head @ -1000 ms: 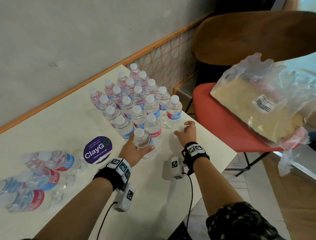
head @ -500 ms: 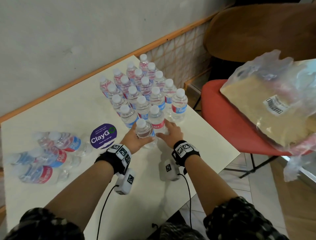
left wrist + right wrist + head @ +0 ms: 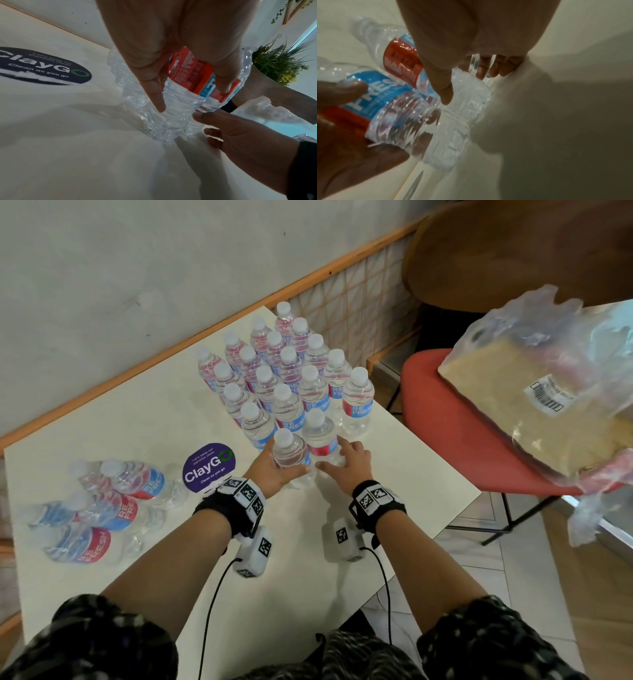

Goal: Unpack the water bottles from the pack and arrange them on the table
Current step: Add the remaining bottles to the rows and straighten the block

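Several upright clear water bottles (image 3: 286,371) with white caps and red-blue labels stand grouped at the table's far right. At the group's near end my left hand (image 3: 270,474) grips one bottle (image 3: 290,451) round its labelled body (image 3: 171,119); its base is at or just above the table. My right hand (image 3: 346,462) is just to its right. That hand's thumb and fingers wrap the lower part of the neighbouring upright bottle (image 3: 320,436), which shows up close in the right wrist view (image 3: 467,105). Several more bottles (image 3: 109,501) lie on their sides at the left.
The white table (image 3: 154,422) carries a purple ClayGo sticker (image 3: 207,467) just left of my left hand. Its right edge (image 3: 431,460) is close to the bottle group. A red chair (image 3: 445,419) beyond holds the torn plastic wrap with its cardboard tray (image 3: 555,412).
My right hand has slid left from the bare table onto the bottle beside the one I hold. My left hand has kept its bottle close to the group's near end.
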The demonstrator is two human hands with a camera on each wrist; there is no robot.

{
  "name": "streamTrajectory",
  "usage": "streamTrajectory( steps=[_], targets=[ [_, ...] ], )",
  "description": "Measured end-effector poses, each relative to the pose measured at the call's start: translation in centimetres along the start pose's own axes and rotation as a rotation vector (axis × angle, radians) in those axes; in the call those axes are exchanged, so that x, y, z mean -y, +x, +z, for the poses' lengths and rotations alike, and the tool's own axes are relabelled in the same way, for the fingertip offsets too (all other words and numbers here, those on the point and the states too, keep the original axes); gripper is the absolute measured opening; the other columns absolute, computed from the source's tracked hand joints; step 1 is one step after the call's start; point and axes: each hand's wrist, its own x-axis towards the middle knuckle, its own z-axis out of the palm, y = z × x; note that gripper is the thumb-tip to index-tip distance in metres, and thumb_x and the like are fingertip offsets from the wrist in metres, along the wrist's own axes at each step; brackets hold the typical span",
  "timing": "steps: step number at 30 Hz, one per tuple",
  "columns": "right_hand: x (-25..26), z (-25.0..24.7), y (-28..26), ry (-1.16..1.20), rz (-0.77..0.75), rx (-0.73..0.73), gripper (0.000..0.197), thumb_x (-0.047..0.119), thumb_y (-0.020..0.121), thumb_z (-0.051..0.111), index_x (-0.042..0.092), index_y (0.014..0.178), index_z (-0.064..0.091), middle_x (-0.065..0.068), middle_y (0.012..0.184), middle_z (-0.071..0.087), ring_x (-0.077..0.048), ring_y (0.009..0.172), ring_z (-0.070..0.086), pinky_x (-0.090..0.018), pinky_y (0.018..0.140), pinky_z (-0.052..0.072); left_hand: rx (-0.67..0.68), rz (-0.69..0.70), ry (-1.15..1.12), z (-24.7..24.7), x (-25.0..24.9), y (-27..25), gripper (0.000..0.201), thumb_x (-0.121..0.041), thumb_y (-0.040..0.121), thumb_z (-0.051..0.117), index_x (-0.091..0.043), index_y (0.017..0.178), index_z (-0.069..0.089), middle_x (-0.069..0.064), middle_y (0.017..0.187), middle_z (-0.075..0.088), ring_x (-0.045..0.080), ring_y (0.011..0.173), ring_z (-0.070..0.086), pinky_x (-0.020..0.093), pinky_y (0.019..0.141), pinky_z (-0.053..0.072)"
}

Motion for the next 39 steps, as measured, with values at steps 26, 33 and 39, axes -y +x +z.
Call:
streamTrajectory(
  steps=[26,33,39],
  targets=[
    [0.3,2.1,0.3,0.096,0.131,-0.275,0.073,0.042,0.079,0.068,0.023,0.142,0.038,-0.005,0.138,0.044,-0.026,0.123,0.037,-0.034,0.105,0.028,-0.003,0.025,-0.052,0.1,0.5,-0.1,0.073,-0.025,0.069,0.083,-0.025,0.129,0.041,-0.002,0.119,0.062,0.014,0.111,0.059,0.042,0.103,0.045],
    [0.9,2.7,0.6,0.138,0.203,-0.326,0.073,0.053,0.073,0.071,0.027,0.135,0.044,0.001,0.128,0.052,-0.022,0.116,0.041,-0.032,0.099,0.034,-0.016,0.034,-0.053,0.2,0.3,-0.4,0.068,-0.014,0.075,0.078,-0.02,0.132,0.04,-0.003,0.118,0.06,0.011,0.108,0.058,0.03,0.099,0.043],
    [0.7,2.5,0.7,0.364,0.259,-0.356,0.063,0.038,0.071,0.078,0.024,0.125,0.049,0.007,0.114,0.055,-0.018,0.115,0.045,-0.031,0.098,0.038,-0.034,0.029,-0.032,0.3,-0.3,-0.7,0.069,-0.012,0.077,0.076,-0.015,0.135,0.038,-0.005,0.115,0.057,0.01,0.104,0.056,0.025,0.095,0.041]
  ],
)
